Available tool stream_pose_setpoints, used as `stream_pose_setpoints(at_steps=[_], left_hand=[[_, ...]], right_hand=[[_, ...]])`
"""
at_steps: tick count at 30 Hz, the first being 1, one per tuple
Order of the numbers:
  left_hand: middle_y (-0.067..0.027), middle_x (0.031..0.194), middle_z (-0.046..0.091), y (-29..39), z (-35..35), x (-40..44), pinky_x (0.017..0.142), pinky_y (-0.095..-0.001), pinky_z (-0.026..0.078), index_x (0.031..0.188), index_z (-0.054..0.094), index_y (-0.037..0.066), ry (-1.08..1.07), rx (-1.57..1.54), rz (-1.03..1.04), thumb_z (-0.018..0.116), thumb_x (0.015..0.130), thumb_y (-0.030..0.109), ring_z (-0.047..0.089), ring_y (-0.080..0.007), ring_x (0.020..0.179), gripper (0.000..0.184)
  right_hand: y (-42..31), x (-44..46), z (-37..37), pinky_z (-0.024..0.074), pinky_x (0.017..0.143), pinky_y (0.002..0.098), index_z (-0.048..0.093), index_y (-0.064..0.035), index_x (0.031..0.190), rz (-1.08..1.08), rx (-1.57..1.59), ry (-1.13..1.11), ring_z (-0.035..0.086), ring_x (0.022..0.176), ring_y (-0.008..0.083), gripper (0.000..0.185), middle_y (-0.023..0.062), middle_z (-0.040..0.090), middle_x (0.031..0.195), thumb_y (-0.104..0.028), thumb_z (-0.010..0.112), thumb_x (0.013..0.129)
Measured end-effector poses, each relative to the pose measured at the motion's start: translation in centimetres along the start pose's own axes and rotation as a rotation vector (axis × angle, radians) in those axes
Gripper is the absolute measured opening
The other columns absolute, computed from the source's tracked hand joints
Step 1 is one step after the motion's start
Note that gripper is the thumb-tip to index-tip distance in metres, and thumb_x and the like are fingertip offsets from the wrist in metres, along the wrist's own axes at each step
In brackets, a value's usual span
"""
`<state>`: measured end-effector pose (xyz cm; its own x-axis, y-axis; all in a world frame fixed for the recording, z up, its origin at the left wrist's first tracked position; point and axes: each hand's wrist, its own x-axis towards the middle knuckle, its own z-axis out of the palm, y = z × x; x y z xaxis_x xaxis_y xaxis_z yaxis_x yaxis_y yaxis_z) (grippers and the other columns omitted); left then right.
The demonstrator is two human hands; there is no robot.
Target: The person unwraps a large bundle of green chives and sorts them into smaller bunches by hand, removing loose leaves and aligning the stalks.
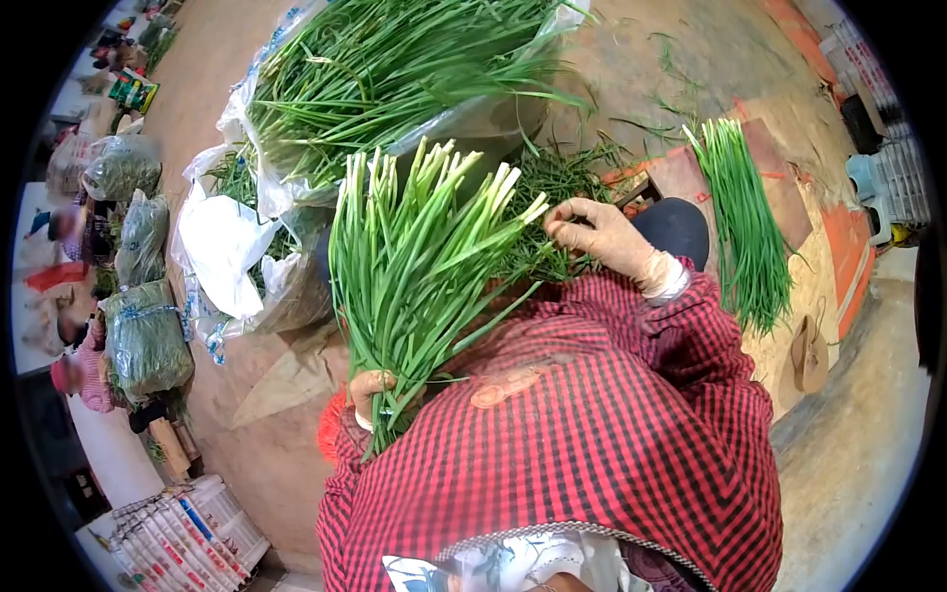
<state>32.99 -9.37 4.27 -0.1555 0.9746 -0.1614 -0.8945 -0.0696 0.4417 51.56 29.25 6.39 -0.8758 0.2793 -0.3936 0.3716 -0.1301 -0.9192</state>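
Note:
My left hand [373, 393], gloved, is wrapped round the lower leafy part of a bunch of green stalks [414, 266]. The bunch fans upward, its pale cut ends at the top. My right hand [604, 237], in a pale glove, is beside the bunch's right edge, its thumb and index finger pinched near a pale stalk end; whether they hold something is too small to tell. Behind the bunch, a big open plastic bag [237, 123] holds a heap of long green stalks [395, 69]. Loose green scraps [557, 183] lie beyond my right hand.
A neat bundle of green stalks [740, 227] lies on a board [804, 266] at the right. Wrapped bundles [148, 340] and people [91, 365] are at the far left. Stacked white crates [182, 538] stand at the lower left, and more crates [900, 183] at the right.

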Motion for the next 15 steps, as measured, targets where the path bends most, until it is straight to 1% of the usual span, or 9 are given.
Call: stream_pose_setpoints(at_steps=[2,5,7,9,10,11,12,14,15], left_hand=[[-0.0189,0.083,0.066,-0.3,0.2,0.1,0.073,-0.0365,0.054,0.089,0.064,-0.007,-0.008,-0.021,-0.007,0.062,0.08,0.01,0.064,-0.0253,0.074,0.019],[-0.0185,0.081,0.064,-0.2,3.0,1.1,0.067,-0.0354,0.05,0.097,0.06,-0.007,0.137,0.028,-0.022,0.06,0.08,0.015,0.061,-0.0241,0.071,0.027],[-0.0177,0.078,0.062,0.0,2.9,1.0,0.059,-0.0339,0.045,0.104,0.056,-0.006,0.175,0.071,-0.038,0.057,0.081,0.02,0.056,-0.0228,0.067,0.034],[-0.017,0.074,0.061,0.1,2.7,0.4,0.059,-0.034,0.043,0.093,0.057,-0.005,0.15,0.075,-0.04,0.055,0.083,0.022,0.054,-0.0227,0.064,0.029],[-0.0167,0.071,0.06,0.2,2.6,0.0,0.058,-0.0341,0.042,0.087,0.057,-0.005,0.139,0.077,-0.039,0.054,0.084,0.023,0.053,-0.0226,0.062,0.028],[-0.0163,0.069,0.059,0.3,2.5,-0.3,0.058,-0.0341,0.041,0.082,0.058,-0.004,0.127,0.079,-0.038,0.054,0.085,0.024,0.052,-0.0226,0.061,0.029],[-0.016,0.067,0.058,0.4,2.3,-0.6,0.057,-0.0342,0.04,0.076,0.059,-0.004,0.115,0.08,-0.036,0.053,0.086,0.025,0.051,-0.0226,0.06,0.031],[-0.0161,0.066,0.057,0.9,1.8,-1.3,0.058,-0.0354,0.04,0.071,0.057,-0.003,0.124,0.146,-0.047,0.052,0.086,0.027,0.05,-0.0233,0.059,0.034],[-0.0162,0.066,0.057,1.1,1.6,-1.6,0.059,-0.036,0.039,0.069,0.057,-0.002,0.128,0.178,-0.052,0.052,0.087,0.028,0.049,-0.0236,0.058,0.035]], right_hand=[[-0.7,-0.6,2.3,0.0515,0.064,0.024,0.044,0.0008,0.132,-0.036,0.061,0.017,0.061,0.081,0.0106,0.057,0.0064,0.063,0.098,-0.03,0.068,0.09],[-0.8,-0.5,5.1,0.0519,0.059,0.0251,0.038,0.0058,0.138,0.02,0.082,-0.225,0.063,0.071,0.0129,0.075,0.0128,0.063,0.109,-0.034,0.072,0.085],[-2.3,-0.7,5.5,0.0498,0.052,0.0219,0.052,0.0014,0.127,0.191,0.03,-0.201,0.061,0.065,0.0091,0.044,0.0075,0.065,0.1,-0.019,0.064,0.09],[-1.2,-0.6,4.9,0.0484,0.051,0.022,0.058,0.0007,0.118,0.109,0.232,-0.137,0.059,0.063,0.0083,0.028,0.0051,0.065,0.095,-0.01,0.056,0.092],[-1.0,-0.4,4.6,0.0444,0.048,0.021,0.06,0.0006,0.112,0.068,0.256,-0.009,0.055,0.061,0.0071,0.022,0.0024,0.063,0.087,-0.005,0.051,0.092],[-1.3,-0.2,3.5,0.0403,0.047,0.0197,0.064,-0.0025,0.104,-0.005,0.284,-0.008,0.051,0.059,0.0057,0.018,-0.0008,0.059,0.077,-0.008,0.052,0.092],[-2.1,-0.9,1.9,0.0387,0.047,0.0195,0.067,-0.0058,0.101,0.062,0.113,0.118,0.049,0.058,0.0046,0.016,-0.003,0.055,0.071,-0.015,0.056,0.093],[-1.6,-0.6,-1.4,0.0387,0.045,0.0198,0.069,-0.0079,0.102,-0.058,-0.051,0.352,0.049,0.055,0.0039,0.021,-0.0037,0.056,0.069,-0.024,0.059,0.093],[-1.0,-0.3,-4.3,0.0467,0.055,0.0227,0.067,-0.0067,0.111,0.058,-0.135,0.397,0.054,0.062,0.0081,0.028,0.0006,0.06,0.073,-0.027,0.06,0.092]])
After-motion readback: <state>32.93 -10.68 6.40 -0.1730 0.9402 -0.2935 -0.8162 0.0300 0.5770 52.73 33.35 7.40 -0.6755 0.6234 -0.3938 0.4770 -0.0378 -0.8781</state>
